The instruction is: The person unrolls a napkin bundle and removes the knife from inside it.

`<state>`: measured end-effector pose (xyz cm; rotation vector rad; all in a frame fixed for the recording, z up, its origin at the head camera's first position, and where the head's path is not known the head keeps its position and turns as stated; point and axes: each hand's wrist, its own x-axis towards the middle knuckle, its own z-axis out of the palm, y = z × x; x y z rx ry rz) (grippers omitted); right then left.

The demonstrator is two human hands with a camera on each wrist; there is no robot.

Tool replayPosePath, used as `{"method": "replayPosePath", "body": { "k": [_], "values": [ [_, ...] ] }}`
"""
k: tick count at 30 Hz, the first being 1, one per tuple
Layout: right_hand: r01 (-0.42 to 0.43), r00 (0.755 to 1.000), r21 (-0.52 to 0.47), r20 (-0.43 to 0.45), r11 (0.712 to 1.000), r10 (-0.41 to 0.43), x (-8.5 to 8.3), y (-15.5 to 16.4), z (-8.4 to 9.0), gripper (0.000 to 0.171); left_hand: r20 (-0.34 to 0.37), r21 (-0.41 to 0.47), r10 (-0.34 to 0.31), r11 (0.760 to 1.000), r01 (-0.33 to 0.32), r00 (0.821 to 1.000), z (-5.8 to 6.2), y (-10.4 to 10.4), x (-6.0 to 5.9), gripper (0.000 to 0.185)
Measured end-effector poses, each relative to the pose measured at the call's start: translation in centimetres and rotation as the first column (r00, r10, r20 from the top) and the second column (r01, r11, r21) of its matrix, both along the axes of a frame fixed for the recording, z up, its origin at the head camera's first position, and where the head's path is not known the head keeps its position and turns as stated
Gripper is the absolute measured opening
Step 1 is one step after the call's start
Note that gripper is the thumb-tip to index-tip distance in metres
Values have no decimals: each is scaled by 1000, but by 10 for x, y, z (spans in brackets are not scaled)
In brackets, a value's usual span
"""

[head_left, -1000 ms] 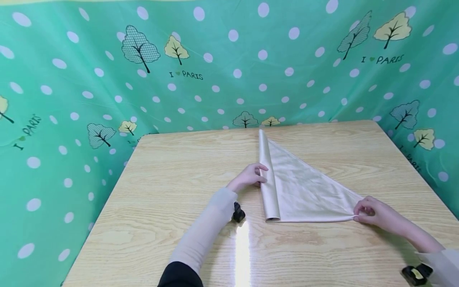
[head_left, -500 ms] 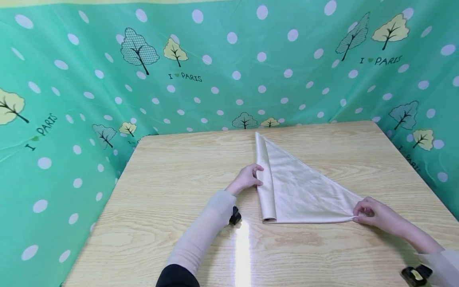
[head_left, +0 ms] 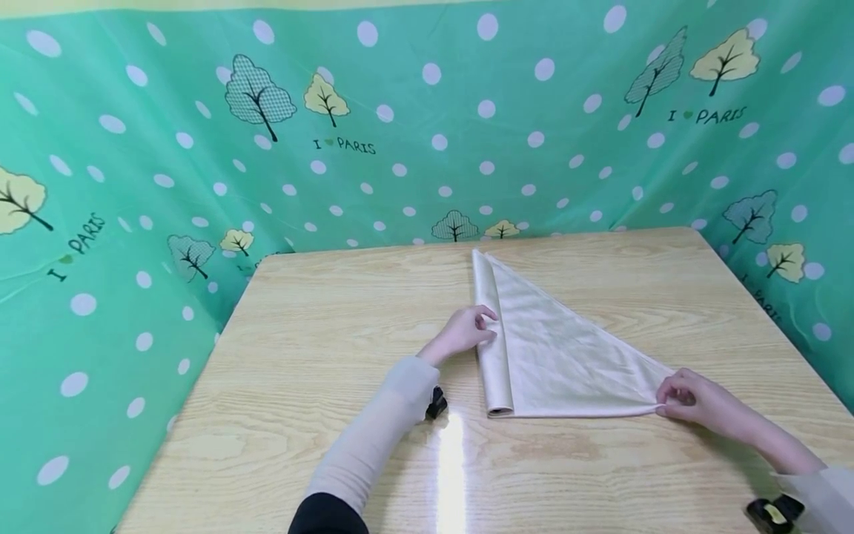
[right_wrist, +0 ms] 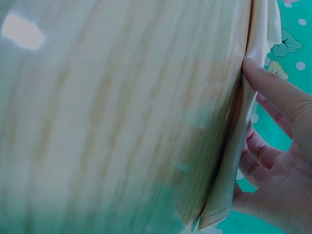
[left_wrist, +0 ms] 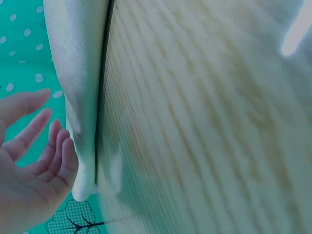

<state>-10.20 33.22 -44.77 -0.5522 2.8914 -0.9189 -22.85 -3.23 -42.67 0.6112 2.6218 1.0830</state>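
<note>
A pale, satiny cloth lies on the table, its left side wound into a roll and the rest flat in a triangle. My left hand is over the middle of the roll, its thumb and fingers apart and loosely bent. In the left wrist view the fingers are close beside the roll; whether they touch it is hard to tell. At the triangle's right tip, my right hand pinches the cloth corner between thumb and fingers. The right wrist view shows the thumb on the cloth edge.
The wood-grain table extends around the cloth, with a bright light reflection near its front. A green dotted curtain with printed trees stands behind the table and along its sides. Each wrist wears a black device.
The roll has shifted slightly left, its far end most. My left hand moved a little left with it, then back right over the roll. The right hand keeps its pinch in place.
</note>
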Motion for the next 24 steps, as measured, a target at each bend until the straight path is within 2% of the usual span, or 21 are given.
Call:
{"method": "replayPosePath", "body": {
  "k": [9, 24],
  "values": [
    [4, 1000, 24, 19, 1000, -4, -1, -1, 3, 15, 0, -38, -90, 995, 90, 996, -5, 7, -2, 24],
    [-6, 1000, 13, -7, 1000, 6, 1, -1, -1, 17, 33, -193, -129, 972, 133, 991, -7, 15, -3, 27]
  ]
}}
